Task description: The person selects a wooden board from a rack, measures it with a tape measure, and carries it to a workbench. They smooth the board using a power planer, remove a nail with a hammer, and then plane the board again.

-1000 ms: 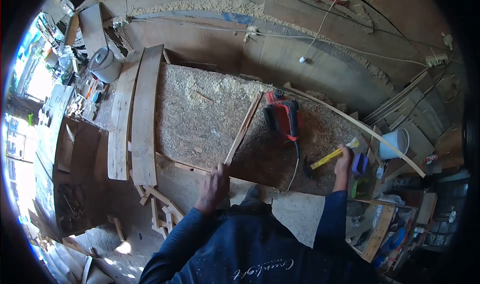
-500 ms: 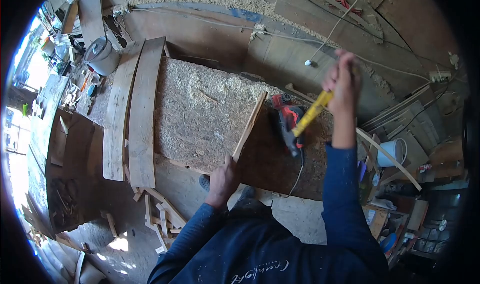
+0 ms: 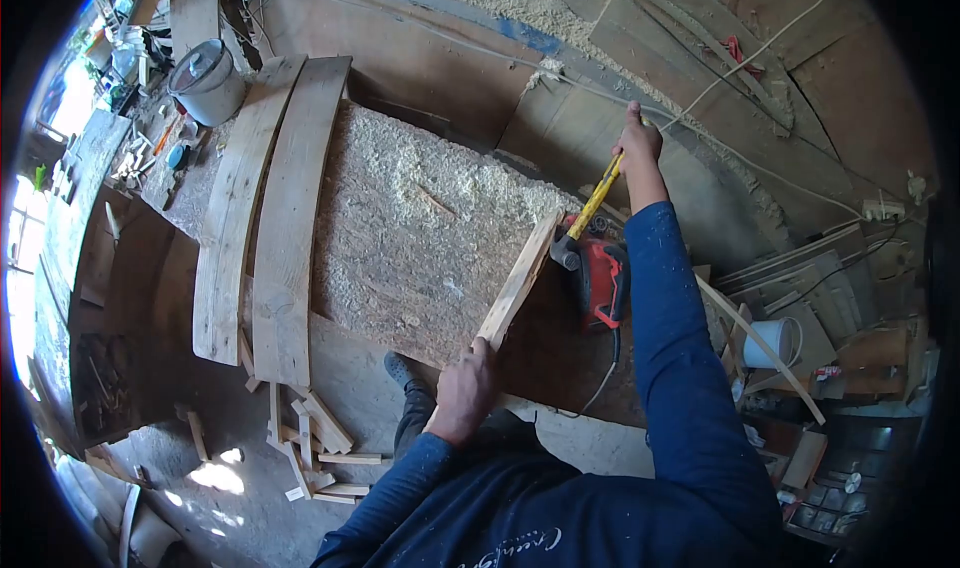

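Head view: your L hand [image 3: 467, 393] clamps the strip [image 3: 520, 278], near end, on the sawdusty counter [image 3: 540, 353]; R hand [image 3: 638, 143] grips the hammer [image 3: 597, 200], head at far end. Pin flat, hit square.

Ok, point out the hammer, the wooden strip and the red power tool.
hammer [image 3: 598, 200], head view, middle of its yellow handle.
wooden strip [image 3: 517, 283], head view, mid-length of its top face.
red power tool [image 3: 603, 280], head view, its red body.

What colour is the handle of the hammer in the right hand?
The hammer handle is yellow, clearest in the head view.
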Demonstrator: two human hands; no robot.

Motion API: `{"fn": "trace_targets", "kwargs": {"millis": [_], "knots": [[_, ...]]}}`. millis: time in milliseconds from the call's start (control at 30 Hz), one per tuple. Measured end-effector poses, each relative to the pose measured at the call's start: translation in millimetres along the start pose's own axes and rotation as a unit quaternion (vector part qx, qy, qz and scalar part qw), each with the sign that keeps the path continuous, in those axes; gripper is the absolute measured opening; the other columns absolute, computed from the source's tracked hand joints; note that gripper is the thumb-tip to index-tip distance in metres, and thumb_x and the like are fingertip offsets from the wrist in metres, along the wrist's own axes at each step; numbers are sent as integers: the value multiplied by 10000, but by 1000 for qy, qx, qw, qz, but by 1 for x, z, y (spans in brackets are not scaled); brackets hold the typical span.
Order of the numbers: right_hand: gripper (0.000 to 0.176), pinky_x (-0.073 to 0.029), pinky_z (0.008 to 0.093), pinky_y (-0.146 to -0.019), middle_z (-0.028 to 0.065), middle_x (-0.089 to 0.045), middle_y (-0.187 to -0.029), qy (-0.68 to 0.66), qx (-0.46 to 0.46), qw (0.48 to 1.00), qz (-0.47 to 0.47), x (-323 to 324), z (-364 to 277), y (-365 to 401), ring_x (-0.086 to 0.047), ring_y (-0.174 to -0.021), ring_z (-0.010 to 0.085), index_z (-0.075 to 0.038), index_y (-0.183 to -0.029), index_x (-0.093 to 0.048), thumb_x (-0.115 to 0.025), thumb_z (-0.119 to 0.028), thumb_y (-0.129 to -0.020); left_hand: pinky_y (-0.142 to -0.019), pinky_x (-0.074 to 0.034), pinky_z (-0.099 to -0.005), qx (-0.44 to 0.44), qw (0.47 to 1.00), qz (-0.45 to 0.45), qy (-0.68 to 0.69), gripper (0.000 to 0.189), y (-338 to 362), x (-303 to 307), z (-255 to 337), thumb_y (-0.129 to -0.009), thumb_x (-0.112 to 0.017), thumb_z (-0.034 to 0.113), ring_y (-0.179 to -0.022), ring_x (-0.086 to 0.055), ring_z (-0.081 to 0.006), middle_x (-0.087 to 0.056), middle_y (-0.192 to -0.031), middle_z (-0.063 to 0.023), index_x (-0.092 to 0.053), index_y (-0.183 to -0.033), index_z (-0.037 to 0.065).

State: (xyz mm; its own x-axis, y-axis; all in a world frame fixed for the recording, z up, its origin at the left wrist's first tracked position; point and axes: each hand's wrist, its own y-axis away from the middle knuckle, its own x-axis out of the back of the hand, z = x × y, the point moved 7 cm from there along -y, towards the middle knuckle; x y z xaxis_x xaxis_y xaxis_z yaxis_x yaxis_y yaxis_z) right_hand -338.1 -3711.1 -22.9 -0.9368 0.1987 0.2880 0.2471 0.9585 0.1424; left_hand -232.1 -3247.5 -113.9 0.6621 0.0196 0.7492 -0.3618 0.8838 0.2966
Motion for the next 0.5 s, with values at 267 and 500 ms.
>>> {"fn": "trace_targets", "kwargs": {"millis": [267, 500], "knots": [[616, -436, 364, -406, 85, -564, -622, 36, 58, 997, -17, -14, -18, 20, -537, -424, 206, 20, -882, -571, -688, -583, -923, -582, -571, -518, 7, 1000, 3, 11, 166, -2, 3, 0, -1005, -494, 199, -683, -709, -424, -680, -827, -244, -523, -1002, 36], [569, -399, 320, -383, 34, -472, -606, 27, 21, 999, -28, -16, -12, 0, -452, -419, 152, -4, -912, -549, -719, -546, -913, -585, -562, -521, -1, 1000, -2, 15, 195, -7, 2, 0, -1029, -474, 224, -688, -704, -423, -681, -831, -237, -519, -1010, 35]]}}
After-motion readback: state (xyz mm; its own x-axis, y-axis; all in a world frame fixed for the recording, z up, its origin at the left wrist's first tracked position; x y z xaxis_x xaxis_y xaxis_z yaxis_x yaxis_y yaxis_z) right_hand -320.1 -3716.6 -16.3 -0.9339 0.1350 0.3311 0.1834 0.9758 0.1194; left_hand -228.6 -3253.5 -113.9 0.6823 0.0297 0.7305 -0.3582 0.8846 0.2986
